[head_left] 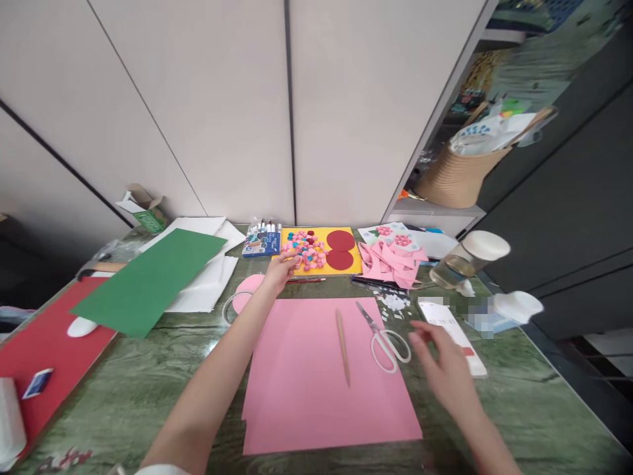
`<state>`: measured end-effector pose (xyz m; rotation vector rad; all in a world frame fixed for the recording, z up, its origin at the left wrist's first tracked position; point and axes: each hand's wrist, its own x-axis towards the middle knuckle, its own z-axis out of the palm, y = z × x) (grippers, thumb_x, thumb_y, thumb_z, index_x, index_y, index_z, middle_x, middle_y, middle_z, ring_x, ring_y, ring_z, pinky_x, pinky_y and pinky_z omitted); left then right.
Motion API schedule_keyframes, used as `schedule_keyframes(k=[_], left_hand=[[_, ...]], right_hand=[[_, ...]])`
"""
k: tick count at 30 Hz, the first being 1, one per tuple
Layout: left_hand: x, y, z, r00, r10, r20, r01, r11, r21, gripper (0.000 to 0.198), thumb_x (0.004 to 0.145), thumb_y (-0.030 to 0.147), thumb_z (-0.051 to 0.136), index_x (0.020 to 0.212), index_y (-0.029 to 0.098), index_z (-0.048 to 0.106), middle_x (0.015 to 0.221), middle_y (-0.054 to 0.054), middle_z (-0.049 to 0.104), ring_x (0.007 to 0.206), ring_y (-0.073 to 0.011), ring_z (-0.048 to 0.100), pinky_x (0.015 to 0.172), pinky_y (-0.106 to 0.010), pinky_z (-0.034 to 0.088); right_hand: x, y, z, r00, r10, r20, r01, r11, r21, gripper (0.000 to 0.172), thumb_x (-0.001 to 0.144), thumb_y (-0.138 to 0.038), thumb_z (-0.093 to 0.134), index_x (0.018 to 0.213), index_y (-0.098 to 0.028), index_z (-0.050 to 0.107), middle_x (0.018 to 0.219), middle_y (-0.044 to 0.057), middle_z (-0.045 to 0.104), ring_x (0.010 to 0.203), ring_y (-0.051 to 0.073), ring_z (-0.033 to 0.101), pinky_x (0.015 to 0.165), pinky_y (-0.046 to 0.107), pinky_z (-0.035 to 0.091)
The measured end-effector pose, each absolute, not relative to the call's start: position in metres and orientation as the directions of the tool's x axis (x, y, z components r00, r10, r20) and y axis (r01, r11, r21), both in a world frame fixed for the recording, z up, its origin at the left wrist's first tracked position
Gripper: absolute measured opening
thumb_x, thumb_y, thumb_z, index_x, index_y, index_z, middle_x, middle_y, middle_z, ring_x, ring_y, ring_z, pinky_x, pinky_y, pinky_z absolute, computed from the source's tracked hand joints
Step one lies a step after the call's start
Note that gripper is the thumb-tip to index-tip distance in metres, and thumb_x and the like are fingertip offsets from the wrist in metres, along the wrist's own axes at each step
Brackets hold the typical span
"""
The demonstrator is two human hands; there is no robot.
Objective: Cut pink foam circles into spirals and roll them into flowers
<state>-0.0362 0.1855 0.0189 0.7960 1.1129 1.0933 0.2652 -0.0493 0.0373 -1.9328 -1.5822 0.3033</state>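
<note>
My left hand (283, 269) reaches across to the near-left edge of a pile of small pink, blue and dark red pieces (309, 254). Its fingers are drawn together over that edge; what they grip, if anything, I cannot make out. The pile lies on a yellow sheet (319, 233), beside two dark red paper circles (340, 241). Just right of the scissors (388, 346), my right hand (440, 359) hovers with thumb and fingers apart, holding nothing. Pink paper sheets (301, 376) lie in front of me, with a wooden pointed stick (343, 346) and the white-handled scissors on top.
Pink paper scraps (390, 262), a phone (465, 346) and a glass (452, 267) stand or lie to the right. White snippets (394, 302) are scattered near the scissors. Tape (228, 309), a marker box (262, 243), green paper (153, 280) and red paper (64, 343) lie leftward.
</note>
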Motion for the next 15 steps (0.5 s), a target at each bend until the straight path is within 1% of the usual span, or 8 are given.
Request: schedule_keyframes(k=[2, 4, 6, 9, 13, 15], left_hand=[[-0.034, 0.191, 0.017, 0.037, 0.967, -0.253, -0.236, 0.255, 0.938, 0.036, 0.058, 0.020, 0.074, 0.092, 0.013, 0.064, 0.067, -0.002, 0.065, 0.048, -0.0047, 0.050, 0.043, -0.017, 0.030], [-0.031, 0.197, 0.016, 0.003, 0.977, -0.215, -0.201, 0.211, 0.957, 0.036, 0.056, 0.019, 0.074, 0.090, 0.013, 0.065, 0.061, 0.000, 0.062, 0.047, -0.0051, 0.050, 0.045, -0.018, 0.032], [-0.028, 0.203, 0.014, -0.013, 0.983, -0.184, -0.165, 0.180, 0.970, 0.035, 0.055, 0.017, 0.073, 0.089, 0.013, 0.064, 0.058, 0.001, 0.060, 0.049, -0.0070, 0.052, 0.049, -0.019, 0.036], [-0.023, 0.212, 0.011, -0.028, 0.988, -0.153, -0.098, 0.150, 0.984, 0.032, 0.058, 0.017, 0.070, 0.089, 0.012, 0.064, 0.055, 0.001, 0.059, 0.050, -0.0093, 0.053, 0.051, -0.021, 0.038], [-0.019, 0.223, 0.010, -0.043, 0.994, -0.105, 0.017, 0.106, 0.994, 0.032, 0.061, 0.019, 0.067, 0.092, 0.013, 0.063, 0.056, 0.000, 0.059, 0.048, -0.0105, 0.051, 0.050, -0.023, 0.037], [-0.019, 0.229, 0.010, -0.048, 0.997, -0.067, 0.087, 0.071, 0.994, 0.029, 0.062, 0.022, 0.067, 0.090, 0.014, 0.064, 0.060, -0.001, 0.061, 0.051, -0.0124, 0.053, 0.053, -0.024, 0.038]], right_hand=[[0.230, -0.042, 0.038, 0.039, 0.983, 0.178, 0.838, 0.065, -0.542, 0.028, 0.087, -0.038, 0.042, 0.104, -0.021, 0.056, 0.096, 0.008, 0.062, 0.091, 0.024, 0.057, 0.078, 0.038, 0.044], [0.202, -0.039, 0.038, -0.119, 0.980, 0.161, 0.839, 0.186, -0.511, 0.023, 0.087, -0.029, 0.043, 0.106, -0.024, 0.055, 0.102, 0.007, 0.061, 0.097, 0.023, 0.055, 0.082, 0.039, 0.042], [0.180, -0.039, 0.040, -0.227, 0.967, 0.119, 0.823, 0.256, -0.508, 0.022, 0.086, -0.023, 0.046, 0.106, -0.024, 0.055, 0.101, 0.007, 0.061, 0.097, 0.023, 0.055, 0.085, 0.040, 0.041], [0.158, -0.042, 0.042, -0.294, 0.953, 0.069, 0.809, 0.286, -0.513, 0.025, 0.084, -0.017, 0.047, 0.107, -0.024, 0.055, 0.103, 0.006, 0.060, 0.095, 0.022, 0.054, 0.082, 0.039, 0.041], [0.145, -0.044, 0.040, -0.364, 0.928, 0.083, 0.782, 0.352, -0.515, 0.026, 0.083, -0.014, 0.048, 0.106, -0.024, 0.056, 0.101, 0.006, 0.061, 0.094, 0.023, 0.054, 0.082, 0.039, 0.040], [0.143, -0.043, 0.037, -0.368, 0.926, 0.088, 0.787, 0.361, -0.500, 0.026, 0.082, -0.013, 0.050, 0.104, -0.024, 0.057, 0.100, 0.005, 0.062, 0.094, 0.023, 0.054, 0.082, 0.039, 0.040]])
